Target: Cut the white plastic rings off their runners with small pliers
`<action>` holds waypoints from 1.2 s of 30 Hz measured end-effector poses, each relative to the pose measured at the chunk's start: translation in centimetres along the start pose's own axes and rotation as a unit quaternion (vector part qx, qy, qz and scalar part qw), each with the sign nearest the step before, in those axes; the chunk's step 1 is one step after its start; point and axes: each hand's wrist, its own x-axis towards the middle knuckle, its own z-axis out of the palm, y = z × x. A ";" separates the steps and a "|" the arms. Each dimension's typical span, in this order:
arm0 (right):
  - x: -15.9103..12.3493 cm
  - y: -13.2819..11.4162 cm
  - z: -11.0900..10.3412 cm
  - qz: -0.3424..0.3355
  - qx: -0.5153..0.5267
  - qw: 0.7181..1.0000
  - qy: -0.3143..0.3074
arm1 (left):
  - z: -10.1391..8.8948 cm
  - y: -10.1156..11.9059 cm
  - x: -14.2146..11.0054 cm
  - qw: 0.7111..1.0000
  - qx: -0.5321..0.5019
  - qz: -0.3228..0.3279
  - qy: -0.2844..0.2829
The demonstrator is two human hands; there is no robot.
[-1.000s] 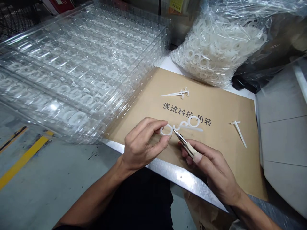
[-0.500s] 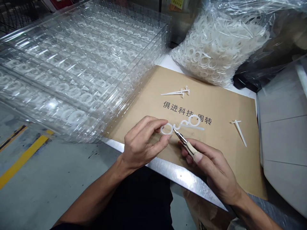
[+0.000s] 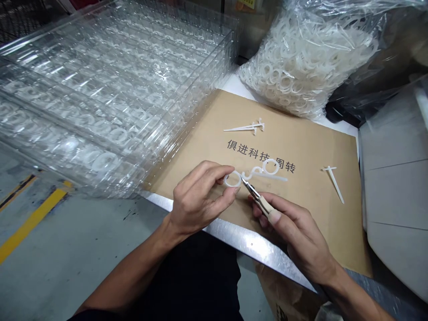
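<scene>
Between the thumb and fingers of my left hand (image 3: 200, 196) is a translucent white plastic ring (image 3: 232, 185). My right hand (image 3: 297, 232) is wrapped round a pair of nippers (image 3: 262, 203) with pale handles. The nippers' tips meet the piece at the ring's right side. To the right of the tips extends a curved white runner (image 3: 256, 170) with a straight stem and a second ring (image 3: 270, 174). Whether the held ring is still joined to the runner I cannot tell. Both hands are above a brown cardboard sheet (image 3: 310, 200) printed with dark characters.
Loose white sprue pieces (image 3: 244, 128) lie at the back of the cardboard, and another sprue (image 3: 334, 185) at the right. Clear stacked trays (image 3: 197, 111) holding rings stand at the left. A clear bag (image 3: 301, 76) full of rings sits behind. A grey bin-like surface (image 3: 397, 187) borders the right.
The runner with the second ring has shifted slightly to the right at its far end. Both hands stay almost in place, with the nippers' tips still at the ring.
</scene>
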 end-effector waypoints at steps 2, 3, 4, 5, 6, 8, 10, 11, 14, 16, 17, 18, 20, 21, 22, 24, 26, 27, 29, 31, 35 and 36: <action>0.0 0.0 0.1 0.000 -0.008 1.000 0.004 | 0.0 0.0 0.0 1.000 -0.001 0.001 0.001; 0.0 -0.1 0.1 0.001 -0.012 1.000 0.006 | 0.0 0.0 0.0 1.000 -0.001 0.000 0.000; 0.0 -0.1 0.1 0.001 -0.015 1.000 0.007 | 0.0 0.0 0.0 1.000 0.000 -0.002 -0.002; 0.0 -0.1 0.1 0.000 -0.018 1.000 0.007 | 0.0 0.0 0.0 1.000 0.000 -0.003 -0.004; 0.0 -0.1 0.1 -0.001 -0.021 1.000 0.007 | 0.0 0.0 0.0 1.000 0.000 -0.004 -0.004; 0.0 -0.2 0.1 -0.004 -0.026 1.000 0.005 | 0.0 0.0 0.0 1.000 -0.001 -0.003 -0.004; 0.0 -0.2 0.1 -0.006 -0.030 1.000 0.002 | 0.0 0.0 0.0 1.000 -0.003 -0.001 -0.002; 0.0 -0.2 0.1 -0.007 -0.032 0.999 0.001 | 0.0 0.0 0.0 1.000 -0.004 -0.002 -0.002; -0.1 -0.2 0.1 -0.010 -0.040 0.999 -0.005 | 0.0 0.0 0.0 1.000 -0.009 -0.005 -0.003; -0.2 -0.2 0.2 -0.013 -0.046 0.999 -0.009 | 0.0 -0.1 0.0 1.000 -0.012 -0.005 -0.002; -0.2 -0.2 0.2 -0.013 -0.049 0.999 -0.010 | 0.0 -0.1 0.0 1.000 -0.013 -0.005 -0.002; -0.2 -0.3 0.3 -0.014 -0.052 0.998 -0.011 | 0.0 -0.1 0.0 1.000 -0.013 -0.004 -0.002; -0.2 -0.4 0.4 -0.019 -0.058 0.998 -0.012 | 0.0 -0.1 -0.1 1.000 -0.011 -0.004 -0.003; -0.2 -0.5 0.4 -0.022 -0.061 0.998 -0.012 | 0.0 -0.1 -0.1 1.000 -0.010 -0.005 -0.004; -0.2 -0.6 0.5 -0.025 -0.064 0.998 -0.011 | 0.1 -0.1 -0.1 1.000 -0.010 -0.007 -0.004; -0.2 -0.7 0.6 -0.030 -0.068 0.997 -0.007 | 0.1 -0.2 -0.2 1.000 -0.014 -0.013 -0.005; -0.2 -0.7 0.7 -0.031 -0.071 0.997 -0.004 | 0.2 -0.2 -0.3 1.000 -0.020 -0.015 -0.006; -0.2 -0.7 0.7 -0.028 -0.069 0.997 -0.004 | 0.2 -0.3 -0.3 1.000 -0.022 -0.014 -0.006; -0.1 -0.5 0.6 -0.015 -0.056 0.998 -0.001 | 0.2 -0.3 -0.2 1.000 -0.023 -0.011 -0.004; -0.1 -0.2 0.4 0.004 -0.030 1.000 -0.003 | 0.1 -0.3 -0.2 1.000 -0.025 -0.013 -0.002; -0.1 0.2 0.2 0.026 0.029 0.999 -0.016 | 0.0 -0.1 0.0 0.999 -0.030 -0.013 0.001; -0.2 0.2 0.2 0.028 0.038 0.999 -0.021 | 0.0 -0.1 0.0 0.999 -0.029 -0.013 0.001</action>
